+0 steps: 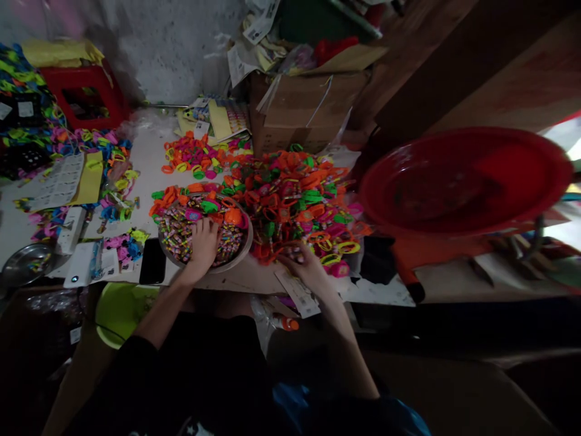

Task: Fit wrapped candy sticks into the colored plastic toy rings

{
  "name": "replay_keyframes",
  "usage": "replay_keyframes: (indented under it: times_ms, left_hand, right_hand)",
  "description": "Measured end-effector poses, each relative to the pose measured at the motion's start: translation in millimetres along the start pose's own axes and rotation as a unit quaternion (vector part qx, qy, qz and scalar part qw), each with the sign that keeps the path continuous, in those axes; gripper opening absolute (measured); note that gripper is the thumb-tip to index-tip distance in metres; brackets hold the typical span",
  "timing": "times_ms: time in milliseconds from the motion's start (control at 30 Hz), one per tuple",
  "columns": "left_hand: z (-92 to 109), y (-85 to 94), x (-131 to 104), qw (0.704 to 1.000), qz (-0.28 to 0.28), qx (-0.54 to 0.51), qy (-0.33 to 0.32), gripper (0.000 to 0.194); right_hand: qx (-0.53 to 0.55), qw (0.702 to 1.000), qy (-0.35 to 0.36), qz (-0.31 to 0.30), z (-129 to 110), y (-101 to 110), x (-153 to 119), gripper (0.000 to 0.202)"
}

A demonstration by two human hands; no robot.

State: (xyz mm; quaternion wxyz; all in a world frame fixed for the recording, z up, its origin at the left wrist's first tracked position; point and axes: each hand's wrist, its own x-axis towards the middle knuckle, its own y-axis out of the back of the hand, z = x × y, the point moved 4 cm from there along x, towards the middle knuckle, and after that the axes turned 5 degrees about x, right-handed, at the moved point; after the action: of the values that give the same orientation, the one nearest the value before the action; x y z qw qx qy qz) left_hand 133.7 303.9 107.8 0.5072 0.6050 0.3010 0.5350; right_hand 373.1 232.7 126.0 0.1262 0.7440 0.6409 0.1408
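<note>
My left hand [204, 243] reaches into a round metal bowl [247, 242] full of small striped multicoloured pieces. Its fingers are bent down among them, and the fingertips are hidden. Several orange, green and pink toy watches [232, 217] lie over the bowl's back rim. My right hand [305, 265] is at the front edge of a large heap of bright toy watches [290, 188]. Its fingers are curled closed close to an orange-red strap; small striped bits show by them, but what they grip is unclear. A printed paper slip [299, 295] lies under this hand.
A large red basin [463, 224] stands to the right, with a cardboard box [313, 109] behind the heap. On the left are a black phone [153, 261], a white power strip [71, 230], a small metal dish [27, 266] and a red stool [86, 79]. Below the table edge is a lime-green tub [113, 309].
</note>
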Motion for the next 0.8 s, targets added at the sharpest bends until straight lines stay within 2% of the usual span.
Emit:
replay_keyframes:
  times_ms: [100, 233, 467, 600, 733, 800]
  left_hand:
    - [-0.1, -5.2, 1.7, 1.000, 0.001, 0.005, -0.004, 0.026]
    - [-5.3, -13.4, 3.5, 1.000, -0.011, 0.001, -0.010, 0.025]
    - [-18.0, -12.5, 5.2, 0.999, 0.006, -0.053, 0.000, 0.016]
    - [-26.2, -10.8, 0.0, 0.997, 0.012, -0.078, 0.006, 0.025]
    - [-31.6, -10.0, -12.1, 0.993, -0.037, -0.112, 0.025, 0.022]
    - [-29.4, -3.5, -20.8, 0.989, -0.050, -0.137, 0.020, 0.018]
  right_hand:
    - [0.069, 0.988, -0.079, -0.116, 9.0, -26.6, -7.9, 0.040]
    - [0.103, 0.972, -0.089, -0.192, 10.8, -48.5, -16.1, 0.041]
    - [0.060, 0.975, -0.032, -0.211, 6.3, -59.4, -22.1, 0.041]
    - [0.027, 0.971, -0.012, -0.236, 3.4, -64.2, -23.5, 0.035]
    - [0.004, 0.964, 0.015, -0.264, 1.6, -72.7, -24.8, 0.035]
    - [-0.007, 0.966, 0.032, -0.258, -0.3, -76.4, -25.6, 0.033]
